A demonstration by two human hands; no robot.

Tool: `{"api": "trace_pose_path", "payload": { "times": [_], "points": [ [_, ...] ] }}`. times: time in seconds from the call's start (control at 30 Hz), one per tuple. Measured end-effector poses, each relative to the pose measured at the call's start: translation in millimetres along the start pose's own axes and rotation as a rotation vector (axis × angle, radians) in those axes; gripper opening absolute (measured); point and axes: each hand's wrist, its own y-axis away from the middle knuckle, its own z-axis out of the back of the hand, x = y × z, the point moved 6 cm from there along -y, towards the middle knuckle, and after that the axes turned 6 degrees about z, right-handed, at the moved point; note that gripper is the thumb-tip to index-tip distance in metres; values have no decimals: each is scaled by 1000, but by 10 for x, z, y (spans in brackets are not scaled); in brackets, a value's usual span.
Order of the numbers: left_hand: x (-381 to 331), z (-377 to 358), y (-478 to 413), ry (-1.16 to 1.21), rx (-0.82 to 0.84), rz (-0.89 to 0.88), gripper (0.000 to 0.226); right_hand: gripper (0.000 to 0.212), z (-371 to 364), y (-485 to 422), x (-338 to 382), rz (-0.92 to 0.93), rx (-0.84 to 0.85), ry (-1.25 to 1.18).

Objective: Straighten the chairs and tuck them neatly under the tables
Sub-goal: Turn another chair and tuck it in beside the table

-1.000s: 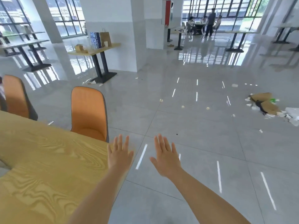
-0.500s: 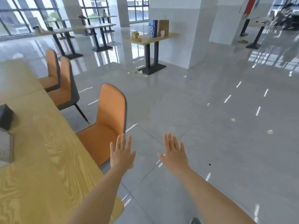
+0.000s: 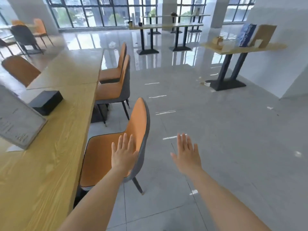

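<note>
- Head view – the left hand is stretched forward, palm down, fingers straight and a little spread. It lies over the lower backrest of the near chair; whether it touches the chair cannot be told.
- The right hand is held out level with the left, over the floor, fingers straight and close together, thumb out to the side, holding nothing.
- The near chair is orange with a grey shell and dark legs. It stands at the long edge of the worktop; the front of its seat reaches that edge, but most of the seat is out in the open.
- Further along the same edge stand a second chair and a third chair – close together, backrests nearly overlapping, seats facing the worktop.
- On the worktop lie a black box and, just beside it, a tilted grey sign.
- A far chair stands at the worktop's opposite side.
- A side table carrying bags and boxes stands well apart on the right.
</note>
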Motion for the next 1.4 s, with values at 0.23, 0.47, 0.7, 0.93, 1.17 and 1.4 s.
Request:
{"api": "trace_pose_path", "payload": {
  "times": [0.23,0.47,0.7,0.93,1.17,1.4],
  "points": [
    [-81,-139,-1312,108,13,175,61,71,58,-1702,21,233,61,-4],
    [127,63,-2301,174,1,427,62,71,382,-3248,272,451,130,63],
    [348,-35,-2559,214,3,751,63,73,199,-4110,821,801,216,61],
    [179,-141,-2345,311,5,1224,64,72,52,-4509,1110,1238,335,180],
    [-406,-106,-2404,367,3,1440,65,71,-68,-4747,922,1455,546,300],
    [-688,-301,-2403,417,67,1537,66,69,-180,-4677,983,1588,608,312]
  ]
}}
